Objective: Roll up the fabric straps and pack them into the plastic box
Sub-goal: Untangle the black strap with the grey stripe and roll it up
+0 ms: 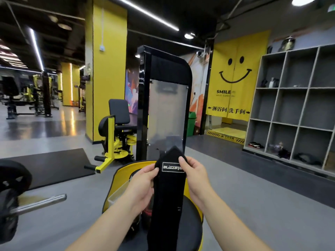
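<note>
Strap (169,192): soft, light, limp below my grip.
Left hand (143,185): pinches its left edge.
Right hand (194,175): pinches its right edge.
Hold: the pointed top end, I judge.

Both your forearms come up from the bottom edge, bare, converging toward the middle. Your left hand (143,185) sits palm turned inward, fingers curled, thumb tip pinching the left edge of the black strap (167,196) near its top. Your right hand (194,175) is a bit higher, back of hand toward the camera, thumb on the front of the strap's right edge, fingers wrapped behind. Wrists roughly straight, hands close together, not touching each other.
</note>
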